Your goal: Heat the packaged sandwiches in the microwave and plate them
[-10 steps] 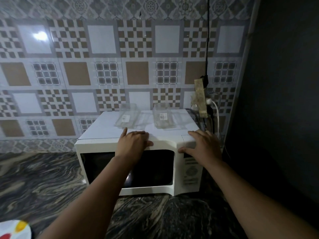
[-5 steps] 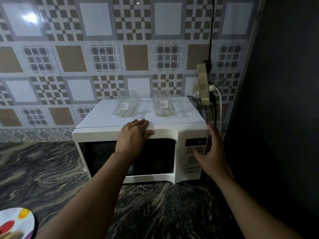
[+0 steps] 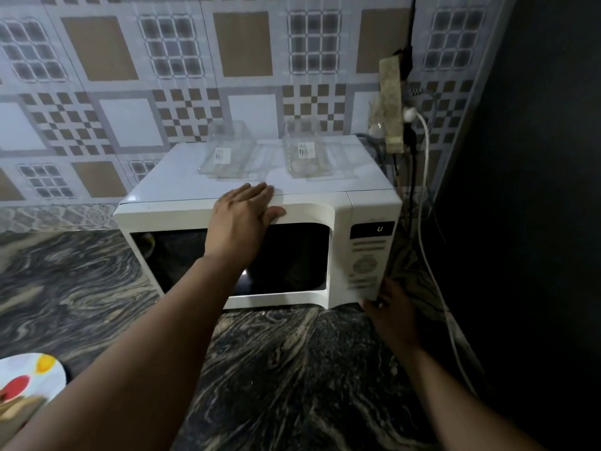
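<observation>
A white microwave (image 3: 338,209) stands on the dark marbled counter, its door closed and its display lit. My left hand (image 3: 242,219) rests flat on the top front edge above the door, fingers straight. My right hand (image 3: 392,307) is at the lower right corner of the control panel, fingers touching the bottom buttons. Two clear plastic sandwich packages lie on the microwave's top, one on the left (image 3: 227,154) and one on the right (image 3: 305,153). A white plate (image 3: 35,372) with red and yellow spots shows at the bottom left corner.
A power strip (image 3: 392,105) with plugs and cables hangs on the tiled wall right of the microwave; a white cable (image 3: 432,271) runs down to the counter. A dark wall (image 3: 536,190) closes the right side. The marbled counter (image 3: 292,369) stretches in front.
My right hand slid down from the microwave's top right corner to the lower part of the control panel. The left hand stayed on the top front edge. The view tilted down.
</observation>
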